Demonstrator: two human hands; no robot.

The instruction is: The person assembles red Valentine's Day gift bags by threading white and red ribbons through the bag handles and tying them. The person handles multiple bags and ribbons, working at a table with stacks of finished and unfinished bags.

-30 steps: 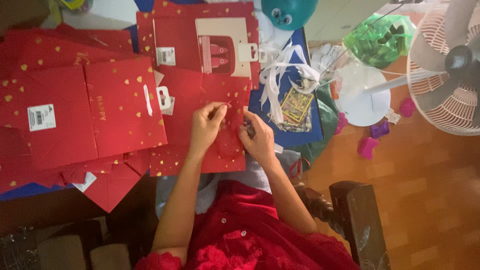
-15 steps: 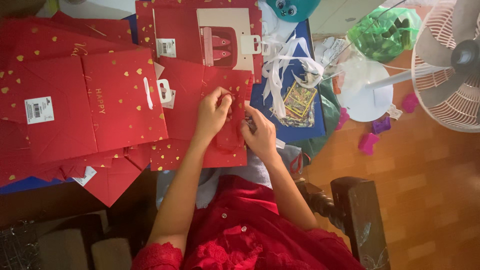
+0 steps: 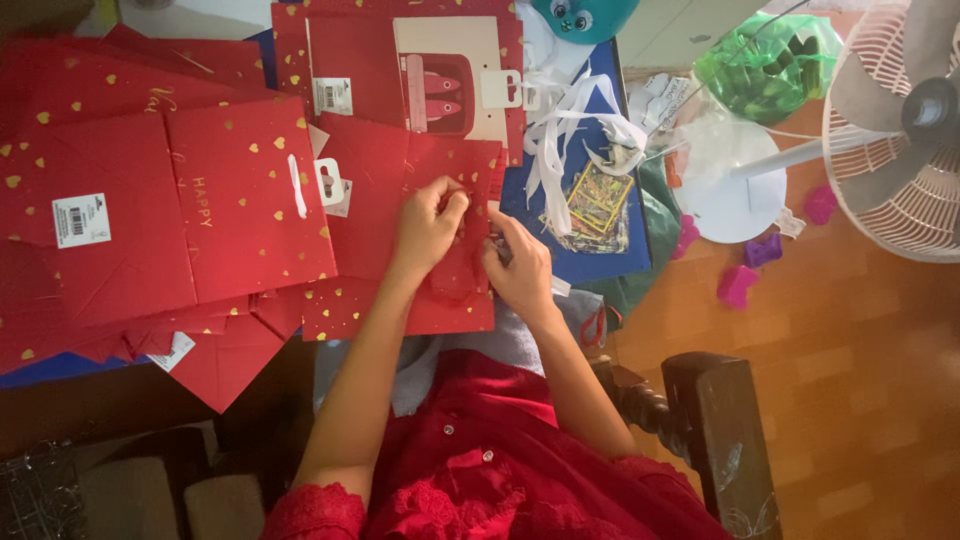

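Note:
A flat red paper gift bag (image 3: 440, 190) with gold hearts lies in front of me on the table edge. My left hand (image 3: 428, 222) pinches its upper middle part, fingers closed on the paper. My right hand (image 3: 520, 270) grips the same bag just to the right, close to the left hand. A dark red handle loop (image 3: 455, 290) hangs from the bag between my hands. What the fingertips hold exactly is hidden.
A stack of flat red heart-print bags (image 3: 150, 200) covers the left. More bags with white hang tags (image 3: 420, 70) lie behind. White ribbon strips (image 3: 570, 130) rest on a blue sheet. A white fan (image 3: 890, 130) stands right, over pink toys (image 3: 740, 280). A dark wooden chair arm (image 3: 715, 430) is beside me.
Both hands have shifted slightly on the bag, the left hand's fingers moving up over the fold. The camera view has drifted a little; the stacks have not moved.

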